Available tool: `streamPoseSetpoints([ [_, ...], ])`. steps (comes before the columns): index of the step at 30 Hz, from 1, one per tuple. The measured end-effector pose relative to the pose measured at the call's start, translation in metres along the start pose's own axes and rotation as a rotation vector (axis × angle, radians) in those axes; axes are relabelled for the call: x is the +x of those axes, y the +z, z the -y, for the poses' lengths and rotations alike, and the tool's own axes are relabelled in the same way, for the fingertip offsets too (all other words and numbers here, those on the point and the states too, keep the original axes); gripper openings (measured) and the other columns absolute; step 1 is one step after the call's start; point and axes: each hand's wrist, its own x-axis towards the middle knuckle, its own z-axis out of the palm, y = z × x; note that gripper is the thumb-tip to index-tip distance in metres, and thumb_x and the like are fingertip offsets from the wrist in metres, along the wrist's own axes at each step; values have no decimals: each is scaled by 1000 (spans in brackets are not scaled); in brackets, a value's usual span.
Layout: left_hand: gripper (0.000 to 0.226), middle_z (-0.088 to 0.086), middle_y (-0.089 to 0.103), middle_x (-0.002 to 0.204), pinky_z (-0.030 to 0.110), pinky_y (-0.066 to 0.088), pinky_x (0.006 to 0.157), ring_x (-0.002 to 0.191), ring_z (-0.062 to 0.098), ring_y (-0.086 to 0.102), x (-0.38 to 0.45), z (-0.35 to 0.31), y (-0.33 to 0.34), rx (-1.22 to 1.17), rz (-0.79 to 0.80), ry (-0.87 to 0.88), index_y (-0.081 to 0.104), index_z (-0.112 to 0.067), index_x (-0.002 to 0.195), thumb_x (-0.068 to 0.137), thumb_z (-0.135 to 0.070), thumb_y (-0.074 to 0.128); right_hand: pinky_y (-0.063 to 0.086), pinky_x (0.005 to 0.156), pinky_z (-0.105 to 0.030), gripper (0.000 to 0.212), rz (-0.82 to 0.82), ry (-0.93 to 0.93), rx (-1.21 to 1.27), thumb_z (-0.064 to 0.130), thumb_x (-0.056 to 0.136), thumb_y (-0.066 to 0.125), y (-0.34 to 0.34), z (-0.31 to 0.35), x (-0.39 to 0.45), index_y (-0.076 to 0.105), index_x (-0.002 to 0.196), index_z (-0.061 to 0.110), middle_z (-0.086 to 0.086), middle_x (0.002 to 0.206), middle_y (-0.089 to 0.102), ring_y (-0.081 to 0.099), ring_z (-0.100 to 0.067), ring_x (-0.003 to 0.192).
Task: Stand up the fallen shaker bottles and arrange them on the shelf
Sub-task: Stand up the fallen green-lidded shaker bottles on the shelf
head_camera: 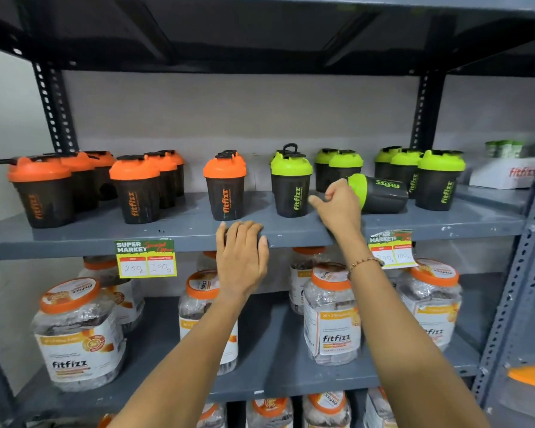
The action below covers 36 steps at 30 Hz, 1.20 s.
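A black shaker bottle with a green lid (380, 194) lies on its side on the grey shelf (179, 233), lid pointing left. My right hand (340, 208) is right at that lid, fingers loosely curled and touching it; no firm grip shows. My left hand (241, 257) rests on the shelf's front edge, fingers hooked over it. Upright orange-lid shakers (136, 189) stand in rows at the left, one orange-lid shaker (225, 189) stands mid-shelf. Upright green-lid shakers (291, 185) stand at the right, including one (439, 180) beside the fallen bottle.
Price tags (145, 258) hang from the shelf edge. Below, a lower shelf holds clear jars with orange lids (78, 332). A white box (503, 174) sits on the neighbouring shelf at the right. Perforated metal uprights (426, 112) frame the rack.
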Motion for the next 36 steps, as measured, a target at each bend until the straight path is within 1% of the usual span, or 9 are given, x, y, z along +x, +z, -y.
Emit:
streamPoseSetpoints([
  [3, 35, 3, 64, 115, 42, 21, 115, 112, 23, 55, -3, -17, 5, -8, 3, 58, 63, -12, 113, 94, -29, 38, 40, 71, -28, 21, -71, -16, 31, 16, 83, 68, -30, -16, 9, 47, 83, 17, -4, 83, 61, 62, -30, 93],
  [8, 37, 3, 65, 114, 43, 26, 112, 110, 24, 57, 11, -70, 28, 8, 70, 228, 64, -9, 116, 95, -26, 38, 44, 87, -35, 28, -88, -63, -62, -1, 74, 61, -74, -42, 48, 55, 98, 13, -13, 108, 62, 55, -35, 106],
  [13, 40, 3, 63, 120, 43, 22, 114, 116, 24, 55, 14, -130, 53, 62, 148, 134, 61, -11, 121, 95, -29, 37, 33, 108, -46, 63, 253, -95, -360, 9, 77, 64, -101, -62, 77, 39, 135, 14, -11, 141, 37, 28, -32, 136],
  [17, 42, 8, 61, 125, 43, 22, 114, 125, 30, 51, 14, -146, 64, 120, 111, 30, 60, -9, 122, 95, -29, 36, 23, 116, -51, 82, 516, -202, -513, 9, 81, 62, -104, -78, 94, 18, 149, 7, -12, 157, 20, 11, -34, 147],
  [20, 41, 11, 62, 121, 44, 26, 112, 120, 32, 53, 13, -144, 66, 159, 79, 48, 61, -7, 119, 96, -29, 35, 37, 107, -49, 80, 579, -246, -532, 9, 82, 63, -106, -85, 99, 16, 147, 1, -21, 148, 34, 32, -39, 136],
  [23, 40, 9, 63, 111, 44, 30, 106, 104, 30, 58, 12, -145, 64, 175, 64, 39, 62, -8, 111, 97, -30, 32, 36, 107, -49, 95, 605, -255, -560, 13, 82, 71, -110, -85, 102, 6, 149, -4, -24, 151, 27, 25, -39, 140],
  [27, 45, 8, 62, 111, 43, 33, 101, 101, 28, 56, 11, -146, 62, 194, 73, 39, 61, -9, 112, 100, -33, 24, 47, 94, -46, 68, 596, -327, -625, 31, 65, 86, -115, -81, 110, 53, 118, 2, -17, 129, 48, 41, -35, 121],
  [31, 44, 6, 61, 113, 42, 32, 102, 103, 26, 54, 11, -145, 61, 212, 82, 54, 59, -11, 114, 100, -34, 25, 45, 71, -33, 55, 602, -258, -520, 38, 60, 86, -121, -80, 110, 49, 89, 10, -10, 101, 60, 51, -28, 86],
  [36, 41, 7, 61, 113, 43, 33, 100, 102, 27, 54, 11, -144, 63, 226, 53, 70, 59, -10, 114, 99, -32, 28, 52, 73, -34, 54, 493, -28, -135, 36, 56, 88, -114, -85, 103, 63, 89, 2, -8, 87, 61, 61, -27, 86],
])
